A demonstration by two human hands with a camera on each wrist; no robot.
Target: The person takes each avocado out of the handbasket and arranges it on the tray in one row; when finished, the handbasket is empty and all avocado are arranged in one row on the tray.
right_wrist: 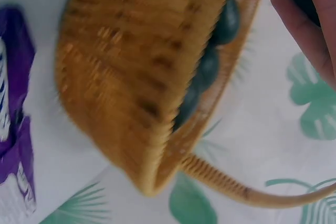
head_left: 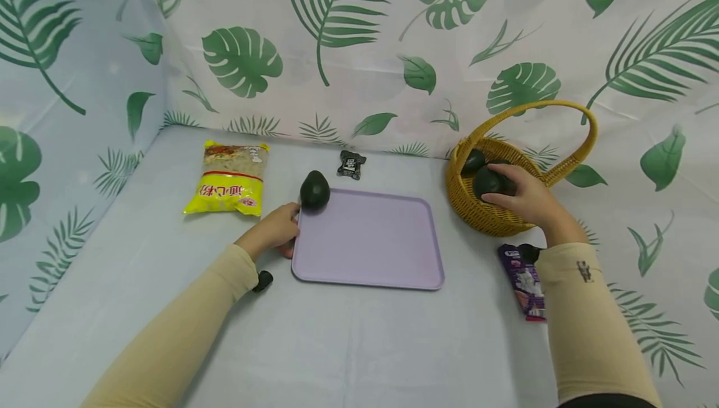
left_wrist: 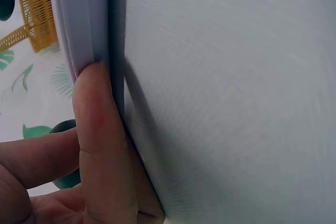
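Observation:
My right hand (head_left: 519, 196) grips a dark green avocado (head_left: 487, 183) over the mouth of a yellow wicker basket (head_left: 491, 224). More avocados lie inside the basket, as the right wrist view shows (right_wrist: 206, 69). At the left edge of a pale purple tray (head_left: 367, 239), my left hand (head_left: 278, 227) holds the rim, with a finger against the outer side in the left wrist view (left_wrist: 102, 129). Another avocado (head_left: 314, 191) sits at the tray's far left corner, just beyond those fingers.
A yellow bag of macaroni (head_left: 224, 180) lies left of the tray. Behind the tray is a small black packet (head_left: 351, 165). Below the basket, a purple packet (head_left: 522, 283) is partly covered by the right forearm. Leaf-printed cloth (head_left: 348, 83) rises behind the table.

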